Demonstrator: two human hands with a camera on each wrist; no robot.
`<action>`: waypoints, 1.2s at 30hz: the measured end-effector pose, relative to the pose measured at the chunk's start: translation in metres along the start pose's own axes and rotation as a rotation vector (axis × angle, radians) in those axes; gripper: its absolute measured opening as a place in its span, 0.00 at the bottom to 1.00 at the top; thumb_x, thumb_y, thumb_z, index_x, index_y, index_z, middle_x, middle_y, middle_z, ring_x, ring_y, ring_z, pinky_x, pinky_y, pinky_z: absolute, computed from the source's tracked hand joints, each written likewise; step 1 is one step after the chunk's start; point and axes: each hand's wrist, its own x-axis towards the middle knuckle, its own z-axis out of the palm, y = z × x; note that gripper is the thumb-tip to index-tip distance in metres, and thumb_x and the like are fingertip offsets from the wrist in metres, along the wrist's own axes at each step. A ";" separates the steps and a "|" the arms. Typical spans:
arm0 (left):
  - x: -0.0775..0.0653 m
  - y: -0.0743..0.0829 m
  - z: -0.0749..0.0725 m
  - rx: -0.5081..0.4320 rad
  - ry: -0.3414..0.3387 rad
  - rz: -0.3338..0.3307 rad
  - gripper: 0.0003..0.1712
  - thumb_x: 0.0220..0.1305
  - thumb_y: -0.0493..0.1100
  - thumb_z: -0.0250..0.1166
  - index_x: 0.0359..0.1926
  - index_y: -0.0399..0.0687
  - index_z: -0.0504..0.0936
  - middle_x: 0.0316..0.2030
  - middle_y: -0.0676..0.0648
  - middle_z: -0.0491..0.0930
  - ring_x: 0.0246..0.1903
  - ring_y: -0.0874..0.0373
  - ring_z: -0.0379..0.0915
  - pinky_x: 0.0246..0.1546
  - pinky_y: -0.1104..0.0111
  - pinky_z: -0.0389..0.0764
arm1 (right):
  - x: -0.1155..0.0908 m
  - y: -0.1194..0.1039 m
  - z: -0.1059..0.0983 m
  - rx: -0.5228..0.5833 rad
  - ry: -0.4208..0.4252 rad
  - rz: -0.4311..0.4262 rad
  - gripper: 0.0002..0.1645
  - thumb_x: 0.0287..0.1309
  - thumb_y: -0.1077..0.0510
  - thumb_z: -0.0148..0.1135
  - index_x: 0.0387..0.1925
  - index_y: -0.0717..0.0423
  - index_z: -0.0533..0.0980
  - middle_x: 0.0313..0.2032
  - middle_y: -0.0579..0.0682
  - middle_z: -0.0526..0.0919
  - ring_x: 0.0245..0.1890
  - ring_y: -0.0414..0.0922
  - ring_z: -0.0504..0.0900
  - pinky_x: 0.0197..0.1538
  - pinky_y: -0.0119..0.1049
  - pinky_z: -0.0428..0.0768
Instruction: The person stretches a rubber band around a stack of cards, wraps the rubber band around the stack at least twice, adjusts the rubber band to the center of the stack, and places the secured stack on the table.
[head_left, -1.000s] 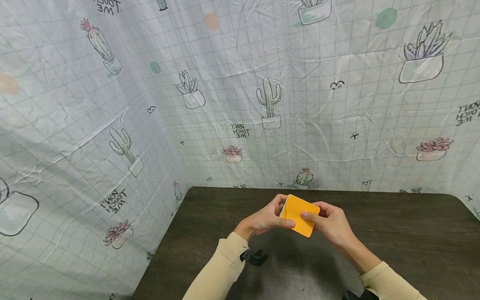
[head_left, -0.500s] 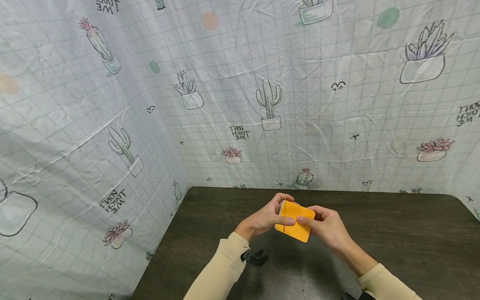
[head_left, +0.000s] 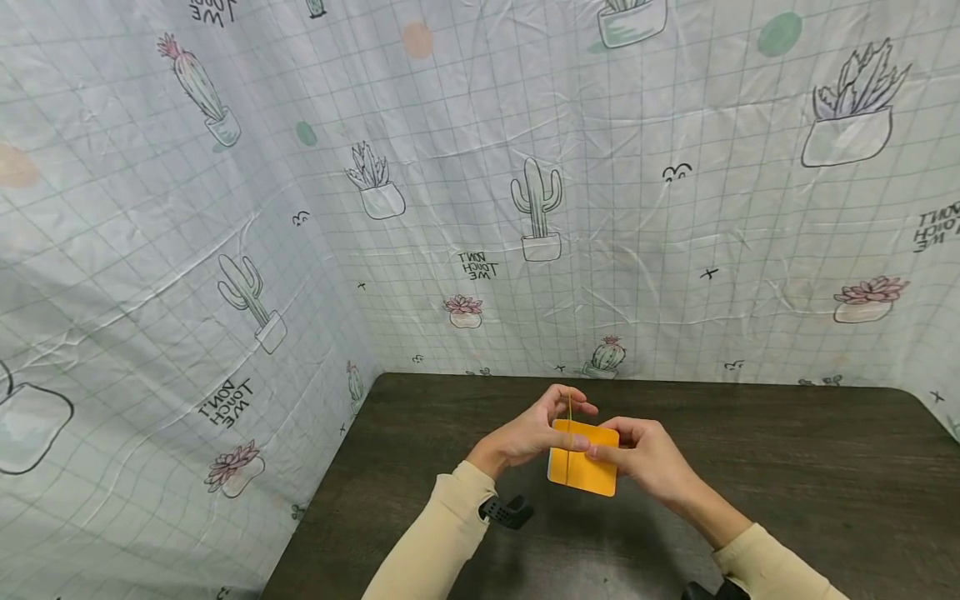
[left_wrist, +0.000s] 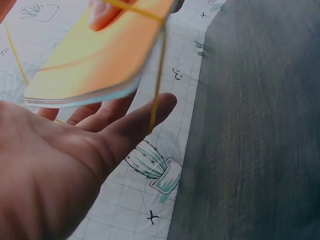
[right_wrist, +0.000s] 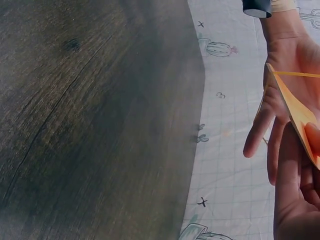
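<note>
My right grip (head_left: 645,458) pinches the pad (head_left: 585,470) at its right edge, thumb in front. My left grip (head_left: 528,435) isn't clenched: thumb across pad's face, fingers nearly straight, band (left_wrist: 159,70) stretched from pad to fingers. Pad's held up above the tabletop (head_left: 795,467).

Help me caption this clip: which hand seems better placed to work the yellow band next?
Probably the left hand: the yellow band runs off the orange stack and over one of that hand's fingers. The right hand pinches the stack, so it seems better suited to steadying it.
</note>
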 end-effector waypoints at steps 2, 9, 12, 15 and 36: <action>0.000 0.001 -0.001 0.003 -0.003 0.000 0.32 0.65 0.31 0.64 0.64 0.44 0.58 0.63 0.42 0.68 0.56 0.56 0.76 0.55 0.60 0.80 | 0.001 0.000 0.000 -0.022 -0.017 -0.009 0.18 0.62 0.59 0.70 0.46 0.71 0.79 0.35 0.60 0.85 0.33 0.51 0.86 0.36 0.46 0.87; 0.000 0.007 0.001 0.110 -0.008 0.015 0.33 0.64 0.33 0.68 0.63 0.43 0.59 0.58 0.51 0.70 0.60 0.55 0.75 0.53 0.63 0.81 | 0.004 0.004 0.001 -0.119 -0.023 -0.011 0.16 0.62 0.56 0.70 0.43 0.67 0.81 0.34 0.57 0.85 0.31 0.50 0.85 0.33 0.42 0.86; -0.001 0.010 0.004 0.228 -0.015 0.043 0.34 0.64 0.40 0.71 0.63 0.44 0.60 0.58 0.53 0.68 0.59 0.57 0.74 0.53 0.65 0.81 | 0.005 0.005 0.000 -0.146 -0.007 -0.017 0.15 0.63 0.58 0.70 0.43 0.68 0.81 0.33 0.56 0.85 0.30 0.49 0.84 0.32 0.40 0.86; -0.002 0.013 0.008 0.346 -0.006 0.073 0.37 0.61 0.49 0.74 0.62 0.47 0.62 0.57 0.55 0.67 0.59 0.57 0.73 0.53 0.68 0.80 | 0.006 0.005 0.000 -0.152 0.007 -0.021 0.13 0.63 0.62 0.69 0.43 0.69 0.81 0.33 0.55 0.85 0.29 0.48 0.84 0.31 0.39 0.85; -0.013 0.022 0.023 0.716 0.030 0.126 0.43 0.51 0.50 0.81 0.63 0.56 0.67 0.61 0.55 0.70 0.62 0.62 0.67 0.57 0.73 0.73 | 0.007 0.006 0.003 -0.143 0.019 0.033 0.11 0.61 0.64 0.69 0.41 0.69 0.81 0.30 0.55 0.85 0.25 0.49 0.84 0.28 0.39 0.85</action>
